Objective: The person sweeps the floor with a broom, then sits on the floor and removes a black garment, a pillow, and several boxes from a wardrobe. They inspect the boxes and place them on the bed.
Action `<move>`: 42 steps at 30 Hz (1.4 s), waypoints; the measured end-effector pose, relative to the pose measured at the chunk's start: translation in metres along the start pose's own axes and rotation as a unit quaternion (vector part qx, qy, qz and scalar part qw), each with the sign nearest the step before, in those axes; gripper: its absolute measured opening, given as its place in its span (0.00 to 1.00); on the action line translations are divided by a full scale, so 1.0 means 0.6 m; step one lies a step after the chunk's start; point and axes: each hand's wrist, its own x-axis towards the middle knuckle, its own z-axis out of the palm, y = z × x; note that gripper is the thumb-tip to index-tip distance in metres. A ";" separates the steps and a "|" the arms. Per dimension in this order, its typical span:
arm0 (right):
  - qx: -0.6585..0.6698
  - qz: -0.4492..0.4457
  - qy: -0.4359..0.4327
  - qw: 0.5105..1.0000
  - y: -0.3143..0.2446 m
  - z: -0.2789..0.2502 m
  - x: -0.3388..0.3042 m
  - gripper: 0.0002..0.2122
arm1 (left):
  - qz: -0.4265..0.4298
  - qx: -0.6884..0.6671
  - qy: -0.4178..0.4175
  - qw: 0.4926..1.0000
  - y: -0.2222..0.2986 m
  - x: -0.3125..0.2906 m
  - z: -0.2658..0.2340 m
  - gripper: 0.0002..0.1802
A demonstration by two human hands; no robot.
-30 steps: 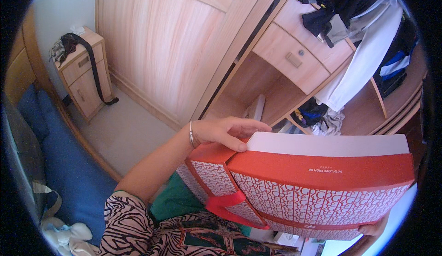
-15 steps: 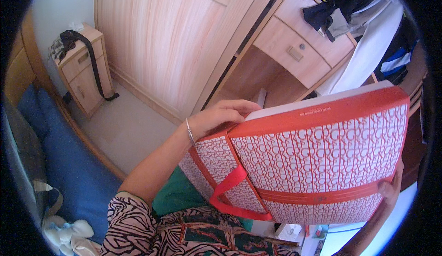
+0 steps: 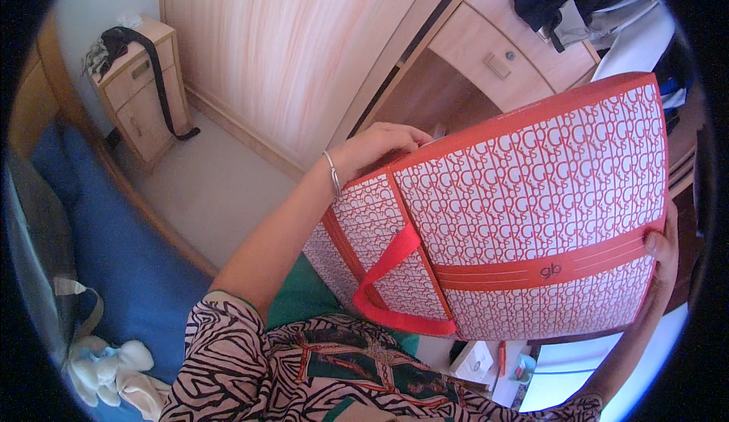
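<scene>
A large flat gift box point(image 3: 524, 186), white with a red repeating pattern and a wide red band, is held up tilted in front of me. Its red ribbon handle point(image 3: 387, 270) hangs loose on the lower left part. My left hand point(image 3: 383, 148) grips the upper edge near the left end, its fingertips hidden behind the box. At the right edge, my right hand point(image 3: 665, 247) has its thumb on the front, while its other fingers go behind, mostly out of sight.
Behind the box is an open wardrobe with a wooden drawer point(image 3: 493, 57) and piled clothes point(image 3: 562, 12). A small cabinet point(image 3: 140, 80) with a black strap over it stands far left. Along the left lies a blue-covered bed point(image 3: 121, 255) with a white plush toy point(image 3: 102, 365).
The box has risen and turned, so its patterned front faces me more and its top side shows less. Both hands have moved up with it, still holding on.
</scene>
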 end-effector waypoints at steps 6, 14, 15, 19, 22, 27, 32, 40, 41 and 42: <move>0.018 -0.003 -0.012 1.000 -0.001 0.016 0.023 0.49 | 0.080 0.102 -0.004 0.992 -0.017 0.016 -0.008 0.16; 0.098 0.029 -0.058 0.993 0.005 0.035 0.063 0.47 | 0.024 0.029 -0.007 0.999 -0.030 0.027 -0.021 0.14; 0.102 0.040 -0.063 0.992 0.010 0.036 0.069 0.46 | 0.020 0.030 -0.011 0.999 -0.029 0.028 -0.021 0.14; 0.151 0.086 -0.113 0.978 0.028 0.055 0.084 0.44 | 0.012 0.034 0.020 0.999 -0.027 0.033 -0.013 0.13; 0.117 0.071 -0.113 0.984 0.020 0.086 0.078 0.43 | 0.037 0.025 -0.014 0.999 -0.030 0.033 0.000 0.13; 0.025 0.050 -0.105 0.993 -0.021 0.123 0.066 0.43 | 0.044 0.026 -0.001 0.999 -0.026 0.023 0.006 0.14; 0.036 0.022 -0.114 0.993 -0.051 0.137 0.055 0.38 | 0.019 0.026 0.027 0.999 -0.015 -0.001 0.020 0.18; -0.012 -0.035 -0.192 0.981 -0.065 0.152 0.060 0.38 | 0.021 0.025 0.089 0.995 -0.011 -0.021 0.029 0.21; -0.031 -0.001 -0.190 0.981 -0.061 0.147 0.062 0.38 | 0.025 0.019 0.097 0.995 -0.014 -0.022 0.026 0.21; 0.010 -0.023 -0.208 0.978 -0.051 0.155 0.056 0.38 | 0.038 0.014 0.102 0.994 -0.020 -0.026 0.019 0.21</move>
